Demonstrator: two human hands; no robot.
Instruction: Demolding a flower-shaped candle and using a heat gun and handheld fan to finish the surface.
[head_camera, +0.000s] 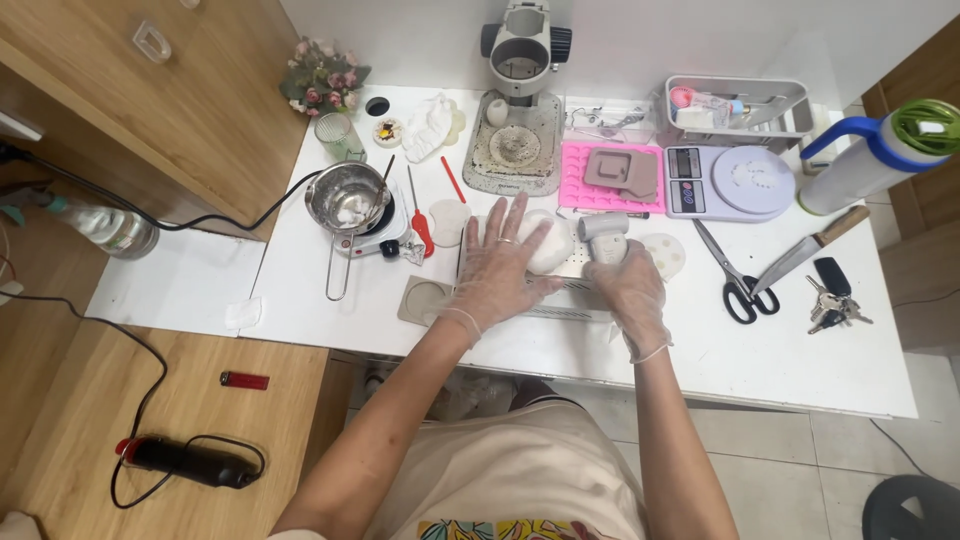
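Both of my hands wear thin clear gloves. My left hand (497, 268) lies flat with fingers spread, pressing on a white rounded lump (553, 240) that rests on a metal grid tray (575, 300) at the middle of the white table (700, 350). My right hand (628, 285) is closed around a small grey-white tool (603, 236) standing beside the lump on the same tray.
A small pot (347, 197) sits on a hotplate at left, with a red-handled tool (421, 228) beside it. A microscope (520, 90), pink mould (610, 177), kitchen scale (730, 180), scissors (735, 280), knife (805, 252), keys (833, 300) and bottle (880, 155) surround the tray.
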